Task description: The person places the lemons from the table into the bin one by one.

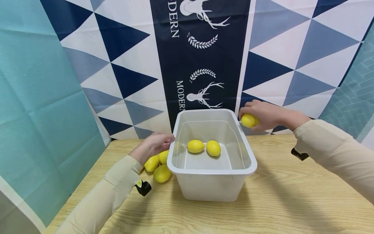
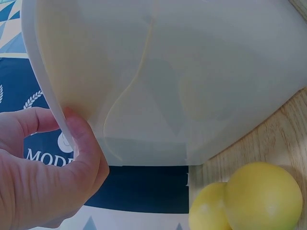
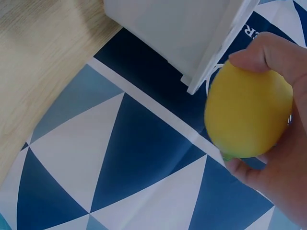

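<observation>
A white plastic bin [image 1: 208, 187] stands on the table, with two lemons lying on its floor, one lemon [image 1: 195, 146] to the left of the other [image 1: 213, 148]. My left hand [image 1: 156, 144] pinches the bin's left rim between thumb and fingers, as the left wrist view shows close up. Beyond the bin's right side, my right hand [image 1: 261, 114] grips a lemon [image 3: 247, 112], its thumb and fingers curled round it. That lemon is up at rim height, just outside the right rim.
Several lemons [image 1: 162, 173] lie on the wooden table [image 1: 292, 195] left of the bin, partly hidden by my left hand. Close behind the bin hangs a patterned cloth [image 1: 204, 65], and a teal cloth [image 1: 43, 97] hangs along the left side.
</observation>
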Tool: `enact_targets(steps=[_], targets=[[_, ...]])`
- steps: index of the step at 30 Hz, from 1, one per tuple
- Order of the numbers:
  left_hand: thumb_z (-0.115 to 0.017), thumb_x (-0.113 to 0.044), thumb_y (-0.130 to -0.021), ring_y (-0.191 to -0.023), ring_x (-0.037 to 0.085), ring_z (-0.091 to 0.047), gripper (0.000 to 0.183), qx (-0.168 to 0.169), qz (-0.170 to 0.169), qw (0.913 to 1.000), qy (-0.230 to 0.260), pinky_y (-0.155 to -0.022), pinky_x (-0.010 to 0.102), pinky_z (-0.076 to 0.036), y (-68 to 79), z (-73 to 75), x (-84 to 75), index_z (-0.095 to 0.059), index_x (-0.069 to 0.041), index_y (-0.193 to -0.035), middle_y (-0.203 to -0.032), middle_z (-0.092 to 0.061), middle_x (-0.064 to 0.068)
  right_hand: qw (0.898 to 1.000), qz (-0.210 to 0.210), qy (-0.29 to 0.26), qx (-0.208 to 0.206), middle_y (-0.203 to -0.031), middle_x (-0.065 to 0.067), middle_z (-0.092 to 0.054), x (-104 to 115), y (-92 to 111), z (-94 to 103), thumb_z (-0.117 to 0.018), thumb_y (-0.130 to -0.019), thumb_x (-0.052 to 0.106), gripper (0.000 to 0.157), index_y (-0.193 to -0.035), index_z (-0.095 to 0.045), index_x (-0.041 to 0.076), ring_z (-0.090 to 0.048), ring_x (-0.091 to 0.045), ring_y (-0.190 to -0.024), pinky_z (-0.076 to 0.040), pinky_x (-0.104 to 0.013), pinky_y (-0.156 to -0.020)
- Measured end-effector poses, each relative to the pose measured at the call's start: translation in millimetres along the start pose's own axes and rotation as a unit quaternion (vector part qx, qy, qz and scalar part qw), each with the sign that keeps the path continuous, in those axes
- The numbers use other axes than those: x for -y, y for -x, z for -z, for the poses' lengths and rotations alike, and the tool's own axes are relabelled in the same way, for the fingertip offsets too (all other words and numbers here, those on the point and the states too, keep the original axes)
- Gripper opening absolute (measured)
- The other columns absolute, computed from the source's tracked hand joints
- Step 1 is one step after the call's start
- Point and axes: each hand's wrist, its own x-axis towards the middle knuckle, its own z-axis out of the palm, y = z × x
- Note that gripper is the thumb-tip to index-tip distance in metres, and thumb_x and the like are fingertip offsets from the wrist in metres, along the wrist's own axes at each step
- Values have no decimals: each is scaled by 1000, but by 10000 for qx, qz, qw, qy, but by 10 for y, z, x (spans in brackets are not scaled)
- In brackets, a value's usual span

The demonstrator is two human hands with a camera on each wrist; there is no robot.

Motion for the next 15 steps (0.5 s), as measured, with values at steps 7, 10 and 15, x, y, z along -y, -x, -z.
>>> enact_targets(steps=[7, 10, 15], targets=[[-59, -10, -90, -75, 10, -58, 45, 20, 8, 10000, -6, -68, 14, -57, -14, -18, 12, -46, 5, -131, -104, -54, 9, 9986, 247, 125, -461, -96, -2, -61, 49, -61, -4, -78, -63, 8, 44, -103, -63, 18, -49, -21, -86, -46, -34, -73], [-58, -10, -91, -74, 10, -57, 45, 53, 14, 10000, -11, -66, 13, -56, -20, -17, 16, -46, 6, -131, -102, -53, 8, 9982, 271, 162, -512, -97, -3, -61, 61, -100, -6, -79, -62, 8, 45, -103, -63, 17, -49, -22, -87, -46, -34, -74], [-58, -11, -92, -74, 10, -56, 42, 55, 0, 9999, -109, -66, 12, -55, -17, -2, -5, -49, 5, -130, -101, -53, 7, 9971, 327, 291, -628, -99, -5, -61, 96, -176, 31, -83, -60, 9, 48, -103, -63, 18, -50, -23, -89, -46, -37, -77]])
